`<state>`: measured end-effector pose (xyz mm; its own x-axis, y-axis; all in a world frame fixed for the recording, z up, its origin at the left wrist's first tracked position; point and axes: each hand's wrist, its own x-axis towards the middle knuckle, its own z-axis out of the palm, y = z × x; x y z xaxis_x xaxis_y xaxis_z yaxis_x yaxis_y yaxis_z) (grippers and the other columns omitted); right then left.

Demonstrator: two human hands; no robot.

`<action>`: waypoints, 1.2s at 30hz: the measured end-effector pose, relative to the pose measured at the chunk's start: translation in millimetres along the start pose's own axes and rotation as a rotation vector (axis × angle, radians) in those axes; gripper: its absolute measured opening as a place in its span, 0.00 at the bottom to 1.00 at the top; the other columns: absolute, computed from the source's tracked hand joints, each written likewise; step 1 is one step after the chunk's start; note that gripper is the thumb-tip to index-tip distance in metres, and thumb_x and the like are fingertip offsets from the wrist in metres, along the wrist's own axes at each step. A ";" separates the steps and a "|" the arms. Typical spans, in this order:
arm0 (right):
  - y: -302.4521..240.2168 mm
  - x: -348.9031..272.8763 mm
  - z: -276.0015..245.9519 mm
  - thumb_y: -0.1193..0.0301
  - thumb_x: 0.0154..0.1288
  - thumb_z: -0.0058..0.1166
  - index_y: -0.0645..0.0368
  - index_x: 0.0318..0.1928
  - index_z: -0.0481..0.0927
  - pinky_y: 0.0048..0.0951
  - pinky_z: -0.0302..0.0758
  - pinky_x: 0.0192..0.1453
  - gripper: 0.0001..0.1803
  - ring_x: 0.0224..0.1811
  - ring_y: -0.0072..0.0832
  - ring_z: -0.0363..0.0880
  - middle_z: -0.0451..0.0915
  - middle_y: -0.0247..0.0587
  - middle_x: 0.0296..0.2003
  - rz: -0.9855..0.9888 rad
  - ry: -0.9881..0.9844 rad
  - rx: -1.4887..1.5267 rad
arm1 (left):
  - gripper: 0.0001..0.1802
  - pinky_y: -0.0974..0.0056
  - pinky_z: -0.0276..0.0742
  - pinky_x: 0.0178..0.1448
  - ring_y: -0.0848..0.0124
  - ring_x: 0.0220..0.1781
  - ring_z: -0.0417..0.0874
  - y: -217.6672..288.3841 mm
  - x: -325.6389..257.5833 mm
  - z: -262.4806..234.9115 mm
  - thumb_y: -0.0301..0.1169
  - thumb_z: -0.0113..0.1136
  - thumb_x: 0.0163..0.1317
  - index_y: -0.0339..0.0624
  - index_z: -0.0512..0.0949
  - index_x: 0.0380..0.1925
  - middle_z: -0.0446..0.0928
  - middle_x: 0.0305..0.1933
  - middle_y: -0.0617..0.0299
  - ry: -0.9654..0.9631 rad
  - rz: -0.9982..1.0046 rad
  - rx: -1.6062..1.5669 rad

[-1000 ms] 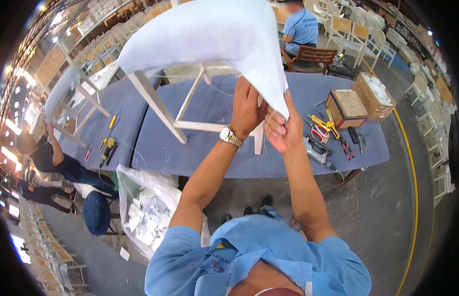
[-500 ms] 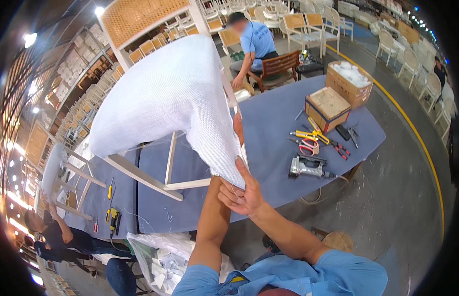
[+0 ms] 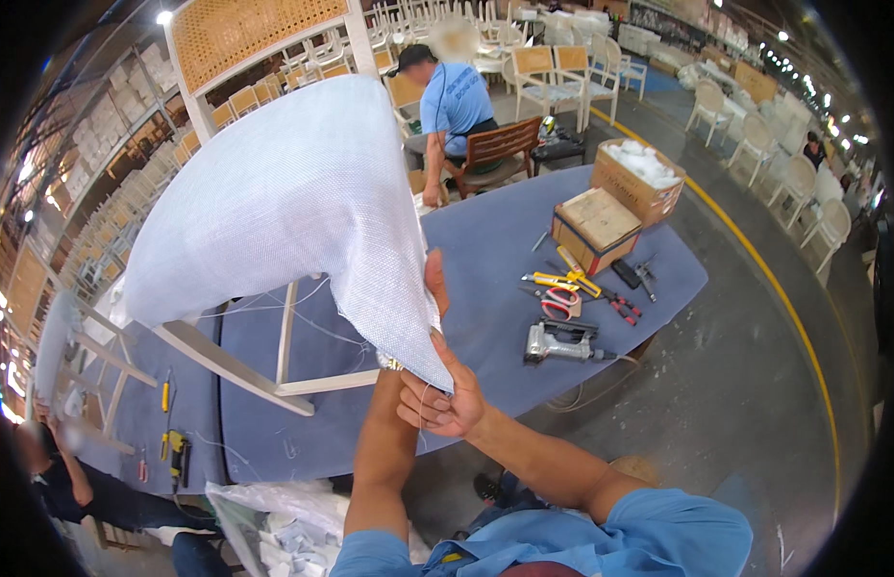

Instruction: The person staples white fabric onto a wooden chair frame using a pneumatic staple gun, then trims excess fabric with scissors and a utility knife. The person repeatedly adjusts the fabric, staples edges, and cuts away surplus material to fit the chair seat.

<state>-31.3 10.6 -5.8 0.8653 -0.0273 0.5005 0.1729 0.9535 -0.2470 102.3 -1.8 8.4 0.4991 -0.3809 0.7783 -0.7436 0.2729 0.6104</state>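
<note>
A pale wooden chair with a cane back panel (image 3: 264,43) lies tipped on the blue-covered table. White woven fabric (image 3: 264,192) covers its seat, with a loose corner drooping toward me. My right hand (image 3: 445,396) pinches the tip of that corner between thumb and curled fingers. A thin thread hangs beside these fingers. Behind the flap runs my left forearm, with a watch at the wrist. Only part of my left hand (image 3: 435,282) shows past the fabric's right edge, its fingers together against the fabric; the rest is hidden.
On the blue table (image 3: 485,240) lie a staple gun (image 3: 562,341) with a hose, red-handled scissors (image 3: 559,303), cutters and pliers. Two cardboard boxes (image 3: 596,226) stand behind them. A plastic bag of scraps (image 3: 293,529) is below. Other people work at the left and back.
The whole view has shifted, so the chair, table and tools appear farther left. Both hands stay at the fabric corner, my right hand still pinching it.
</note>
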 end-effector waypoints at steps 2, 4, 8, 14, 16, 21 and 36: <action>-9.7 -1.4 6.1 0.49 0.83 0.25 0.55 0.55 0.75 0.23 0.60 0.19 0.28 0.09 0.17 0.55 0.62 0.26 0.14 0.017 0.022 0.000 | 0.42 0.52 0.63 0.73 0.58 0.67 0.73 -2.4 2.1 1.2 0.50 0.59 0.65 0.42 0.57 0.72 0.68 0.70 0.49 0.018 0.011 -0.005; -13.2 -5.2 11.7 0.49 0.83 0.24 0.54 0.55 0.75 0.23 0.60 0.19 0.28 0.10 0.18 0.56 0.63 0.27 0.15 0.026 0.040 0.001 | 0.42 0.52 0.62 0.73 0.58 0.67 0.73 -4.4 3.4 2.3 0.50 0.60 0.65 0.42 0.57 0.72 0.68 0.70 0.49 0.027 0.022 -0.007; -8.3 -2.5 21.9 0.50 0.83 0.26 0.57 0.49 0.75 0.23 0.60 0.19 0.27 0.12 0.19 0.58 0.63 0.29 0.15 0.007 0.082 0.033 | 0.43 0.52 0.62 0.73 0.58 0.68 0.72 -6.6 5.2 3.3 0.49 0.61 0.63 0.42 0.56 0.72 0.68 0.70 0.49 0.045 0.030 -0.006; -4.5 -4.0 19.9 0.51 0.83 0.27 0.58 0.47 0.75 0.24 0.61 0.19 0.27 0.13 0.20 0.59 0.64 0.31 0.16 -0.021 0.032 0.079 | 0.45 0.51 0.61 0.73 0.57 0.68 0.72 -4.7 3.9 1.7 0.48 0.64 0.61 0.42 0.55 0.72 0.68 0.69 0.48 0.041 0.029 -0.011; -3.0 -4.2 19.4 0.51 0.83 0.27 0.58 0.47 0.75 0.24 0.61 0.19 0.26 0.12 0.21 0.59 0.64 0.31 0.16 -0.025 0.027 0.090 | 0.46 0.51 0.60 0.74 0.57 0.68 0.72 -5.2 2.1 1.6 0.48 0.64 0.61 0.42 0.55 0.72 0.68 0.69 0.48 0.040 0.026 -0.011; -5.3 -1.2 17.1 0.50 0.83 0.26 0.56 0.47 0.75 0.25 0.61 0.20 0.27 0.12 0.22 0.59 0.64 0.32 0.16 -0.004 0.020 0.048 | 0.47 0.50 0.59 0.74 0.57 0.68 0.72 -4.2 0.6 2.3 0.47 0.66 0.59 0.42 0.54 0.72 0.68 0.69 0.48 0.049 0.030 -0.005; -15.3 -7.8 6.6 0.50 0.83 0.23 0.54 0.61 0.72 0.25 0.60 0.21 0.28 0.13 0.20 0.61 0.66 0.31 0.17 -0.016 -0.022 -0.021 | 0.52 0.48 0.57 0.75 0.56 0.69 0.71 -9.3 5.6 12.3 0.45 0.71 0.54 0.41 0.52 0.73 0.69 0.69 0.46 0.060 0.063 -0.006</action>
<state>-43.8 -1.8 -0.4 0.8520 -0.0358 0.5223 0.1968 0.9464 -0.2562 106.5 -17.3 5.3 0.4775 -0.3095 0.8223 -0.7716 0.3001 0.5609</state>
